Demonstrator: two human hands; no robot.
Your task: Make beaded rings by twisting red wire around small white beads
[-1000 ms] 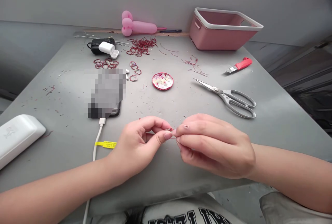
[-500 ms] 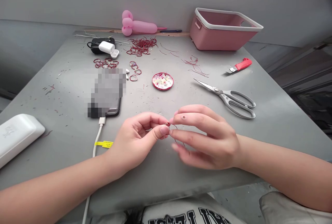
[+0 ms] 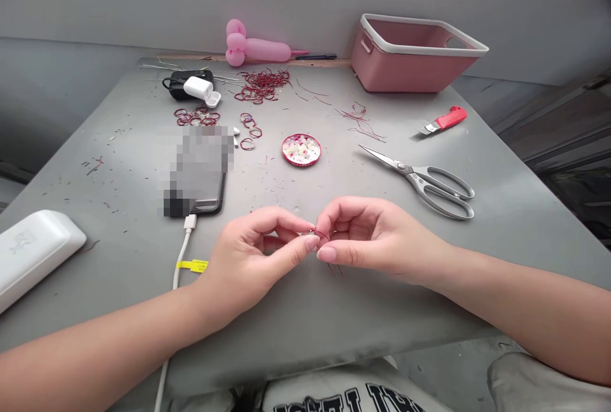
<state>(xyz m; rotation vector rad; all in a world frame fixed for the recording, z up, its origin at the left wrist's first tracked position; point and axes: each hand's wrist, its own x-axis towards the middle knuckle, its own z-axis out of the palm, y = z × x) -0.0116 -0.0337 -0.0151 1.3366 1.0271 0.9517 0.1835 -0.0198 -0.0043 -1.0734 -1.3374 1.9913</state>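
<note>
Near the table's front, my left hand (image 3: 260, 256) pinches a small piece of dark red cord (image 3: 323, 234) between thumb and index finger. My right hand (image 3: 370, 234) touches the same cord from the other side, its thumb and fingertips closed around it. Two thin cord ends hang below the right fingertips. Just beyond the hands lies a round red-rimmed lid (image 3: 301, 150) full of pale and pink beads. Grey scissors (image 3: 420, 179) rest to the right, tips pointing left. Finished-looking red rings (image 3: 196, 117) lie at the back left.
A charging phone (image 3: 198, 170) with a white cable (image 3: 178, 259) is left of my hands. A white case (image 3: 38, 253) sits far left, a red cutter (image 3: 449, 119) right, a pink bin (image 3: 405, 68) behind. Cord pieces (image 3: 265, 86) and a pink balloon (image 3: 262, 49) lie at the back.
My right hand has turned, and its spread fingers have curled in, with the thumb now at the cord. My left hand keeps its pinch, nearly in place.
</note>
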